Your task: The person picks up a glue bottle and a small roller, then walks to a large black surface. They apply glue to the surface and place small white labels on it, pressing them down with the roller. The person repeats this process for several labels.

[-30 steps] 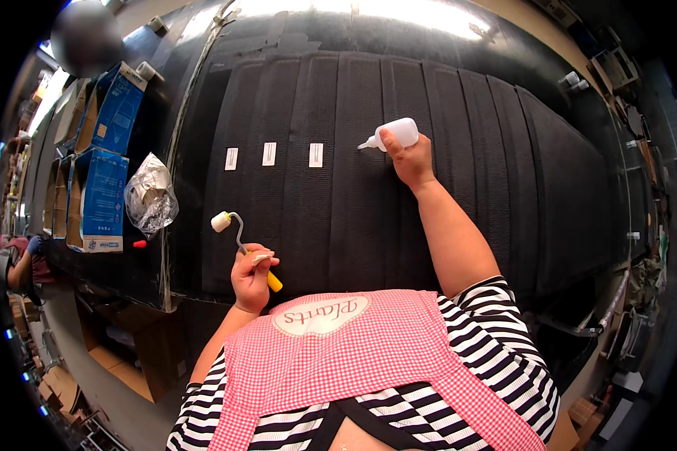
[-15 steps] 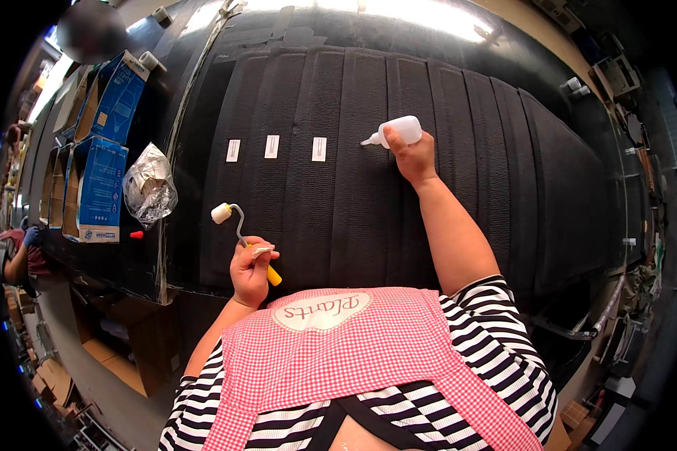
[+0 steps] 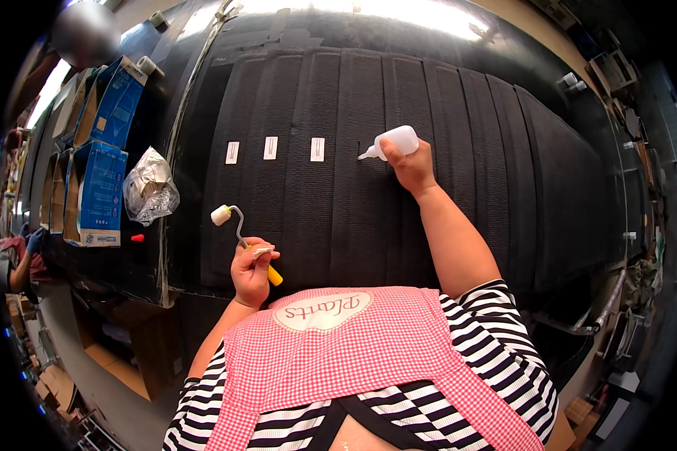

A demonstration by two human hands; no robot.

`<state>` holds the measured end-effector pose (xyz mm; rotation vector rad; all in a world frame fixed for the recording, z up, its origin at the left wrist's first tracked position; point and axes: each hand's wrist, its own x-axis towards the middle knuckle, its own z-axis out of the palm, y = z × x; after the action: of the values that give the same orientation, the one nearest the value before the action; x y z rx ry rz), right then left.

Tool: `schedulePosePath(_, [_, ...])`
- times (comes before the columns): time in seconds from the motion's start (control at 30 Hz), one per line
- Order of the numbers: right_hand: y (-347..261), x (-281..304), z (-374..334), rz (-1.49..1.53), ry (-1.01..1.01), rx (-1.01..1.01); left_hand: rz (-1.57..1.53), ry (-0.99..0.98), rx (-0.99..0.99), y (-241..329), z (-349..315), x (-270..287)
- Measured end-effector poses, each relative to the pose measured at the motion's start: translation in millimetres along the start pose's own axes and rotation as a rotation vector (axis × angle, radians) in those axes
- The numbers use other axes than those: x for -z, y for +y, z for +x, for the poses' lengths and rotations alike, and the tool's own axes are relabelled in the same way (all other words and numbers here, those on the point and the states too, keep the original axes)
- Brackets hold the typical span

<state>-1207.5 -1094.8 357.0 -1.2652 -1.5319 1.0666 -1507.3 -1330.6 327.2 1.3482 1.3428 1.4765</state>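
A black ribbed padded mat [image 3: 368,225] lies across the table in front of me. My right hand [image 3: 416,167] is closed around a white squeeze bottle [image 3: 404,139], tilted so its narrow nozzle points left and down at the mat. Just beyond the nozzle tip a short dark line [image 3: 359,144] marks the mat. Three white rectangular patches [image 3: 317,149], each with a slim line in its middle, sit in a row left of the bottle. Near the mat's front edge, my left hand [image 3: 250,276] grips a small roller [image 3: 222,215] with a yellow handle, plus a small whitish piece [image 3: 262,252] at the fingertips.
Open blue cardboard boxes [image 3: 101,188] stand on the left, beside a clear plastic bag [image 3: 151,184] and a small red cap [image 3: 138,238]. Another person's gloved hand [image 3: 34,240] shows at the far left. A brown carton [image 3: 116,361] sits below the table edge.
My right hand has drawn the bottle slightly toward me, and the dark line now shows beyond the nozzle tip. My left hand with the roller has hardly moved.
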Motion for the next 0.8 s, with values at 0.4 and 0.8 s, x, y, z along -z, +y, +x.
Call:
schedulePosePath(0.4, [7, 8, 12, 0.028, 0.194, 0.026, -0.005, 0.014, -0.014, -1, 0, 0])
schedulePosePath(0.8, [7, 8, 12, -0.018, 0.169, 0.011, -0.014, 0.017, -0.003, 0, 0, 0])
